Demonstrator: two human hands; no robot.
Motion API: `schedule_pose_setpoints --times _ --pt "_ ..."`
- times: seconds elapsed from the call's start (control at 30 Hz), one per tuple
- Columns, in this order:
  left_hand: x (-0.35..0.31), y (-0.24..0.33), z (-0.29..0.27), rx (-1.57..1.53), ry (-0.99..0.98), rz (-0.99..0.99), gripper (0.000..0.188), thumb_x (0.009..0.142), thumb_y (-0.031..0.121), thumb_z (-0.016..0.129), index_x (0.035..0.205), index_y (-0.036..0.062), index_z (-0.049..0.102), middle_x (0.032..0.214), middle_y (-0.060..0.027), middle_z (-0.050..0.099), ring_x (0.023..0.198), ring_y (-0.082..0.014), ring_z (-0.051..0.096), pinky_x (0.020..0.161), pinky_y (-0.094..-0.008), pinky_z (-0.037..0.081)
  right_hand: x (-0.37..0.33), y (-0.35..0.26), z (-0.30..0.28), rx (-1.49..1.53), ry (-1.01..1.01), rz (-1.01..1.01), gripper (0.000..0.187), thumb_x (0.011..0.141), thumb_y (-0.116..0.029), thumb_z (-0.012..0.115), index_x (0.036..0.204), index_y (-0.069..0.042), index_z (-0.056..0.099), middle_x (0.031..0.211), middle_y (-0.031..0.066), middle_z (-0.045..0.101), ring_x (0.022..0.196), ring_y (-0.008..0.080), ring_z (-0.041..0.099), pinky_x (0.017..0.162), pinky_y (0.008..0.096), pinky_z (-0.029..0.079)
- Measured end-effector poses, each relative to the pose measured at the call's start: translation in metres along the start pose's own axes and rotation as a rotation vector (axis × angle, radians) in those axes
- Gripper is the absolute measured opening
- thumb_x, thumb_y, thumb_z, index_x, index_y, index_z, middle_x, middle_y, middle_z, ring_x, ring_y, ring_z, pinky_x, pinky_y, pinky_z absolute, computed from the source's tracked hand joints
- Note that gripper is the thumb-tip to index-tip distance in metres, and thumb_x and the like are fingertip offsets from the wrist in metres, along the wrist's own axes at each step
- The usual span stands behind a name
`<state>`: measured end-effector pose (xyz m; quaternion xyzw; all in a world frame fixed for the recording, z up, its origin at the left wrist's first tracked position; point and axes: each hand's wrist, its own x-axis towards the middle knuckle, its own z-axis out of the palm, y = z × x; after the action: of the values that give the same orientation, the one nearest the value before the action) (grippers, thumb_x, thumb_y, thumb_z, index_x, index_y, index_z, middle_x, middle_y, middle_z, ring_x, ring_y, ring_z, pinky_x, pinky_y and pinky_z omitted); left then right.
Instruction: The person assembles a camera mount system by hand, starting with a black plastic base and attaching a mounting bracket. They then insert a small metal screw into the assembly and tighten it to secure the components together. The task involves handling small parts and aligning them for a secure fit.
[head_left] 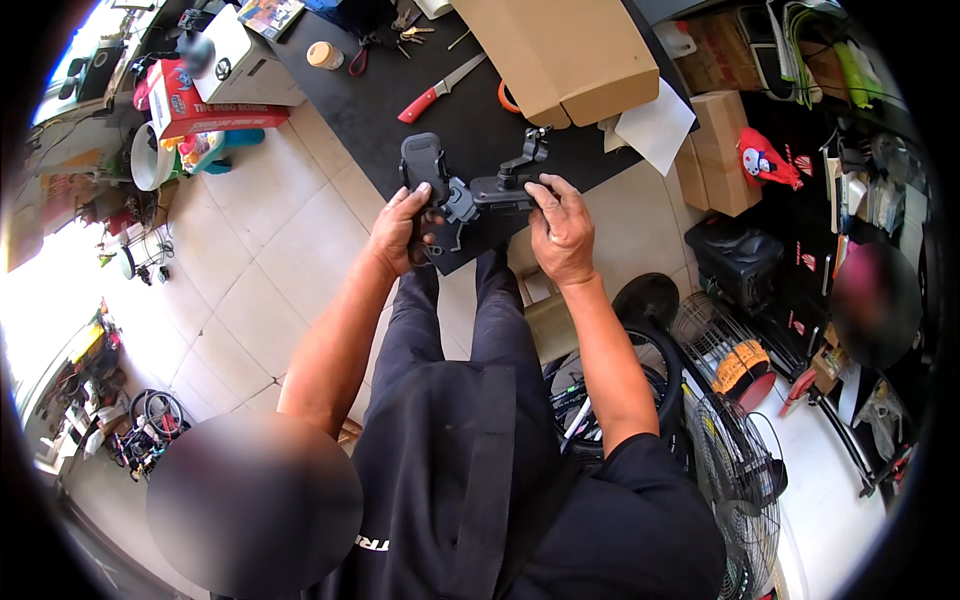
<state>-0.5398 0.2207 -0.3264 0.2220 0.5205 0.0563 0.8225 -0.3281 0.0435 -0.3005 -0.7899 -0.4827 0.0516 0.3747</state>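
Observation:
Both hands hold a black phone mount over the near edge of the black table (350, 110). My left hand (402, 228) grips the mount by its padded phone cradle (424, 160), fingers curled behind it. Its grey jointed middle (460, 203) leads to a flat black bar (500, 192), which the fingers of my right hand (563, 228) pinch at its far right end. A short black arm with a round clamp (535, 146) rises from that bar. Just beyond the mount lies a knife with a red handle (422, 104). Part of the left fingers is hidden behind the cradle.
An opened cardboard box (560, 50) covers the table's right side, with white paper (655, 128) beside it. Keys (412, 36) and a small jar (323, 55) sit farther back. To my right stand a wire fan cage (735, 480) and a black wheel (650, 370).

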Motion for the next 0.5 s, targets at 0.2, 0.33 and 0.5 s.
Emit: schedule_pose_setpoints --times 0.2,0.33,0.5 --pt "-0.043 0.009 0.041 -0.176 -0.037 -0.07 0.035 0.108 0.046 0.06 0.112 0.0116 0.067 0.101 -0.0061 0.075 0.077 -0.017 0.069 0.048 -0.0245 0.048 0.005 -0.026 -0.031 0.213 -0.005 -0.006 0.046 0.08 0.002 0.08 0.124 -0.011 0.074 0.12 0.0112 0.072 0.102 0.0351 0.073 0.087 0.0436 0.061" --pt "-0.06 -0.007 0.058 -0.365 -0.1 -0.003 0.046 0.106 0.052 0.054 0.108 0.0093 0.07 0.095 -0.0067 0.076 0.074 -0.018 0.068 0.048 -0.0274 0.048 0.012 -0.042 -0.055 0.149 -0.008 -0.169 0.045 0.08 -0.001 0.082 0.124 -0.011 0.074 0.117 0.0113 0.072 0.101 0.0348 0.074 0.086 0.0431 0.061" --pt "-0.083 -0.02 0.082 -0.529 -0.143 0.196 0.05 0.107 0.05 0.049 0.113 0.0071 0.073 0.103 -0.0095 0.079 0.081 -0.0207 0.071 0.052 -0.0328 0.049 0.003 -0.068 -0.059 0.382 -0.057 -0.034 0.036 0.087 -0.003 0.081 0.122 -0.007 0.071 0.114 0.0143 0.072 0.1 0.0362 0.073 0.085 0.0435 0.06"
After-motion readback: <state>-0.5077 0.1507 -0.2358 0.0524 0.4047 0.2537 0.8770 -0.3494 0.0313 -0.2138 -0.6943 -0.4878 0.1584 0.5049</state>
